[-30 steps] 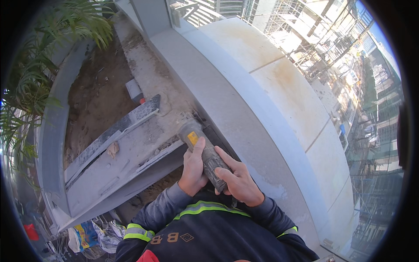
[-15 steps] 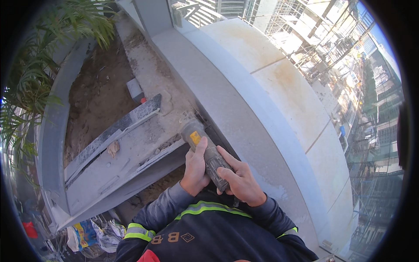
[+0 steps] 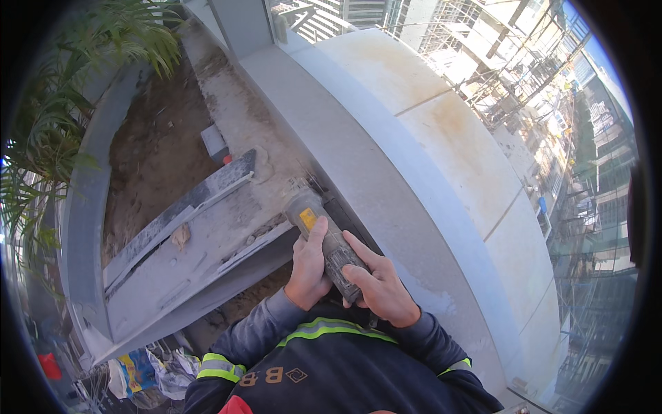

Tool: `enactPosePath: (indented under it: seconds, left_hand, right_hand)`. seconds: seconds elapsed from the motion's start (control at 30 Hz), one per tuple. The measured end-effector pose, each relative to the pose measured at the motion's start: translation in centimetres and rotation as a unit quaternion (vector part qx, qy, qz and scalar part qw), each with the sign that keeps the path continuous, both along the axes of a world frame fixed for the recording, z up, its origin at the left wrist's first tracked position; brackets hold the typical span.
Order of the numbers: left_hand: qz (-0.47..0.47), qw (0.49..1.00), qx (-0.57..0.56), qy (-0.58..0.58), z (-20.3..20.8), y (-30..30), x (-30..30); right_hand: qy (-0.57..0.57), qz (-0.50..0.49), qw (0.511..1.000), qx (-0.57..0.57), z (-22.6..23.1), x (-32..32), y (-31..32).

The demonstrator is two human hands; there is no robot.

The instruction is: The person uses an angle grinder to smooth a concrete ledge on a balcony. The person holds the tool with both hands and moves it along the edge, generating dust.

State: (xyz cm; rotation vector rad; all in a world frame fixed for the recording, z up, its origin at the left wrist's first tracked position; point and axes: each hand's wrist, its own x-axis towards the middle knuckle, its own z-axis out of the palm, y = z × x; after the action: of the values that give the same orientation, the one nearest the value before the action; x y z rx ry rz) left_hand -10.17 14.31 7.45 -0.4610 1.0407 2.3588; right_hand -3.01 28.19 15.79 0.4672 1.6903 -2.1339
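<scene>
Both hands hold a dusty grey angle grinder (image 3: 335, 250) with a yellow label near its head. My left hand (image 3: 308, 268) is closed round its left side, thumb along the body. Farther back, my right hand (image 3: 383, 288) wraps the rear of the body from the right. The grinder's head rests at or just over the dusty concrete ledge (image 3: 265, 196), close to the foot of the pale stone parapet (image 3: 372, 159). Its disc is hidden from sight.
Left of the ledge lies a soil bed (image 3: 155, 165) behind a dark-edged stone slab (image 3: 207, 190). A small stone chunk (image 3: 181, 236) lies on the slab surface. Palm fronds (image 3: 103, 55) hang at upper left; plastic bags (image 3: 148, 372) are below. Beyond the parapet, scaffolding (image 3: 510, 76) stands far down.
The haze of dust near the grinder's head looks slightly different. Both hands and the grinder stay almost where they were.
</scene>
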Motion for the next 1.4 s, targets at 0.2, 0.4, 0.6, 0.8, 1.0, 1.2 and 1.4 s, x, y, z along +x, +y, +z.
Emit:
enactPosePath:
  seconds: [0.2,0.4,0.6,0.8,1.0,1.2,1.4]
  left_hand:
    - [0.020,1.000,-0.005,-0.011,0.7,0.5,0.2]
    - [0.009,1.000,0.004,-0.003,-0.1,0.3,0.1]
    - [0.013,1.000,0.004,-0.007,0.7,0.0,0.5]
    - [0.012,1.000,0.002,0.000,0.0,-0.3,0.6]
    - [0.021,1.000,0.004,0.021,0.8,-0.7,0.8]
    - [0.021,1.000,-0.001,0.023,0.2,-0.8,0.8]
    - [0.007,1.000,-0.008,0.022,0.2,-0.8,0.5]
  right_hand:
    - [-0.003,0.006,1.000,-0.015,0.2,0.1,0.1]
    - [0.014,-0.004,1.000,-0.005,-0.2,0.3,0.1]
    - [0.033,0.017,0.999,-0.010,-0.3,0.4,-0.2]
    - [0.053,0.025,0.998,0.013,-0.7,0.9,-0.3]
    - [0.079,0.018,0.997,0.006,-0.7,0.9,-0.6]
    - [0.066,0.021,0.998,-0.001,-0.6,0.9,-0.4]
    - [0.047,0.018,0.999,0.000,-0.3,0.7,-0.4]
